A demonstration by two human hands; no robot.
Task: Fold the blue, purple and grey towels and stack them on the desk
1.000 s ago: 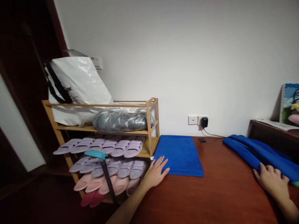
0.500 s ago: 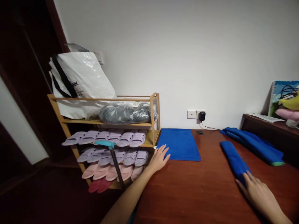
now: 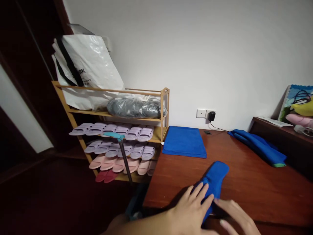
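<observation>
A narrow folded blue towel [image 3: 218, 173] lies on the brown wooden table, slanting toward me at the front edge. My left hand [image 3: 192, 209] rests on its near part, fingers spread flat over the fabric. At the towel's right side is my right hand [image 3: 238, 215], its fingertips touching the cloth edge and the thumb apart; part of this hand is cut off by the bottom of the view. Farther back, a flat square stack of folded blue towels [image 3: 185, 142] lies beside the rack. Another loosely folded blue towel [image 3: 259, 147] with a green edge lies at the right.
A wooden shoe rack [image 3: 164, 114] with several lilac and pink slippers stands left of the table [image 3: 171, 182]. It holds a white bag [image 3: 95, 65] and a plastic-wrapped grey bundle [image 3: 137, 107]. A teal-topped pole [image 3: 125, 160] stands before it. A black plug [image 3: 211, 116] is in the wall.
The narrow towel has moved left and toward me with my right hand. My left hand has left the square stack and come down onto this towel. The view has tilted downward.
</observation>
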